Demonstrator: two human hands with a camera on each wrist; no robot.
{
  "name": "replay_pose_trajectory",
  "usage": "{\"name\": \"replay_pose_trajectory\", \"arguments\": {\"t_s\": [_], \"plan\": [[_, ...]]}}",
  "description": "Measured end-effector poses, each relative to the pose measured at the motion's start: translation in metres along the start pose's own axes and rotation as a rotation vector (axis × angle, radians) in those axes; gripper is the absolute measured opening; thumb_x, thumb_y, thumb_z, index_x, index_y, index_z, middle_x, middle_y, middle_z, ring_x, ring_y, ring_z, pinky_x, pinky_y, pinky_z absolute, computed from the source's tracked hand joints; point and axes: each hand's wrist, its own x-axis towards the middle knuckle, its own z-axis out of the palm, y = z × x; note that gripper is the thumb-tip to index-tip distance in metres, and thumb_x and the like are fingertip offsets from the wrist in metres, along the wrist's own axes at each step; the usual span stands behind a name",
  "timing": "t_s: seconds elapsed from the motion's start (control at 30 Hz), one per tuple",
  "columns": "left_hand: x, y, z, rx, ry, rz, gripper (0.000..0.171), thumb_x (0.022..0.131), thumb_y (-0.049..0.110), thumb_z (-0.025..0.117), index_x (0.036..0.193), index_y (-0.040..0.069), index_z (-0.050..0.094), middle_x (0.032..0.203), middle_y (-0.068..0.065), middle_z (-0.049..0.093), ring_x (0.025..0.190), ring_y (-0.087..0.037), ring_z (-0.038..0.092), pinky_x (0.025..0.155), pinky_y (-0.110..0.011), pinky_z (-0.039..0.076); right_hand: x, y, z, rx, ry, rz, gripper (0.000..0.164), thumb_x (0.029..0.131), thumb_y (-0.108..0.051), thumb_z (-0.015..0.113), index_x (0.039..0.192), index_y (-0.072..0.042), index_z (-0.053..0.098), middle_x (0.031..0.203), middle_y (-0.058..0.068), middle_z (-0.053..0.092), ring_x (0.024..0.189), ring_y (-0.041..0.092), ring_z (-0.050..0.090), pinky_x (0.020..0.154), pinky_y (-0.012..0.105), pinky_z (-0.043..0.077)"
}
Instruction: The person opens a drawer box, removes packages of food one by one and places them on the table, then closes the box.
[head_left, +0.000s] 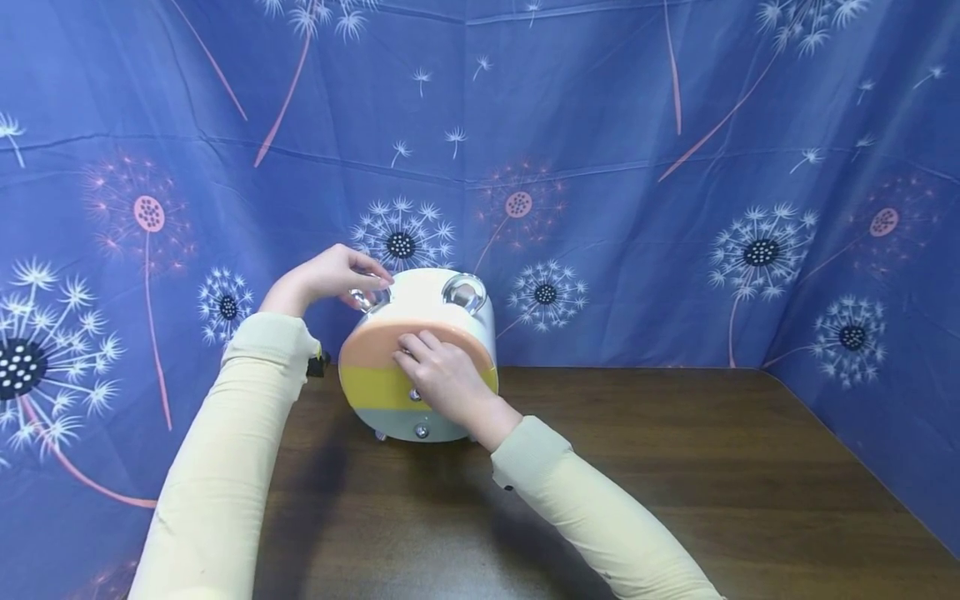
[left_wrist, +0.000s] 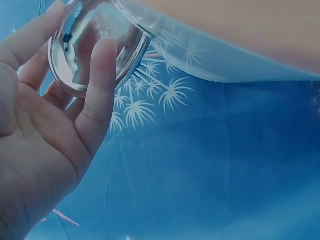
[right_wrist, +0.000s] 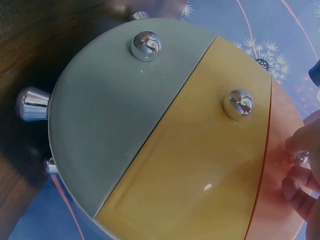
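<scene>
Pinching the small chrome ball knob (right_wrist: 303, 157) of the peach upper panel (head_left: 375, 346) between the fingertips of the right hand (head_left: 450, 379). Holding the shiny chrome disc-shaped ear (left_wrist: 82, 42) at the top left with the left hand (head_left: 322, 277), thumb across one face, fingers behind. Working thus at a white clock-like box (head_left: 386, 383) with a rounded, colour-banded front, set upright on short chrome feet (right_wrist: 35, 104) at the far left of the brown wood-grain surface (head_left: 637, 450). Turned with the banded front to the near side, towards the right hand at the near right; no clear long axis to be read in so round a face. Nearest to the peach upper panel with the right hand; higher and farther left, apart from it, with the left. Below, untouched: the yellow middle panel (right_wrist: 190, 160) and the grey-green bottom panel (right_wrist: 110, 110). At the top right, clear of both hands: the matching chrome ear (head_left: 467, 293).
</scene>
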Motion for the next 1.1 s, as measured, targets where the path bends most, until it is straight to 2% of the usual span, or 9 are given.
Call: {"name": "replay_pose_trajectory", "arguments": {"t_s": [0.27, 0.4, 0.63, 0.83, 1.1], "plan": [[0.001, -0.004, -0.003, -0.177, -0.064, -0.059, 0.035, 0.092, 0.021, 0.062, 0.123, 0.004, 0.061, 0.125, -0.015, 0.057, 0.107, -0.035, 0.058, 0.082, -0.039, 0.057, 0.003, 0.0, 0.0, 0.011, 0.008, -0.005, 0.03, 0.081, -0.012, 0.073, 0.11, -0.009, 0.07, 0.112, 0.005, 0.061, 0.096, 0.017, 0.057, 0.068, 0.019, 0.053], [0.002, -0.007, -0.003, -0.22, -0.069, -0.058, 0.034, 0.092, 0.013, 0.062, 0.125, 0.003, 0.06, 0.122, -0.014, 0.059, 0.106, -0.032, 0.06, 0.086, -0.043, 0.055, 0.004, 0.0, 0.0, 0.011, -0.003, 0.001, 0.029, 0.082, -0.012, 0.072, 0.111, -0.009, 0.07, 0.112, 0.005, 0.061, 0.097, 0.017, 0.057, 0.07, 0.019, 0.053], [0.006, -0.011, 0.0, -0.194, -0.04, -0.036, 0.033, 0.089, 0.002, 0.062, 0.122, 0.003, 0.062, 0.104, -0.014, 0.068, 0.098, -0.031, 0.064, 0.081, -0.042, 0.057, 0.003, 0.002, 0.001, 0.021, 0.002, -0.007, 0.027, 0.083, -0.009, 0.07, 0.11, -0.009, 0.07, 0.111, 0.005, 0.061, 0.097, 0.017, 0.057, 0.07, 0.02, 0.053], [0.006, -0.014, 0.002, -0.169, -0.007, -0.008, 0.029, 0.09, 0.0, 0.059, 0.118, 0.004, 0.064, 0.107, -0.021, 0.066, 0.088, -0.023, 0.068, 0.076, -0.042, 0.058, 0.003, 0.002, 0.002, 0.017, 0.012, -0.016, 0.027, 0.083, -0.008, 0.069, 0.11, -0.009, 0.07, 0.111, 0.005, 0.061, 0.096, 0.017, 0.056, 0.069, 0.02, 0.052], [0.002, -0.022, 0.004, -0.251, 0.076, 0.035, 0.029, 0.092, -0.002, 0.055, 0.119, 0.002, 0.065, 0.111, -0.021, 0.065, 0.092, -0.033, 0.067, 0.076, -0.044, 0.058, 0.005, 0.002, 0.003, 0.026, 0.003, -0.01, 0.025, 0.085, -0.005, 0.066, 0.109, -0.008, 0.07, 0.11, 0.006, 0.061, 0.096, 0.017, 0.056, 0.073, 0.021, 0.053]]}}
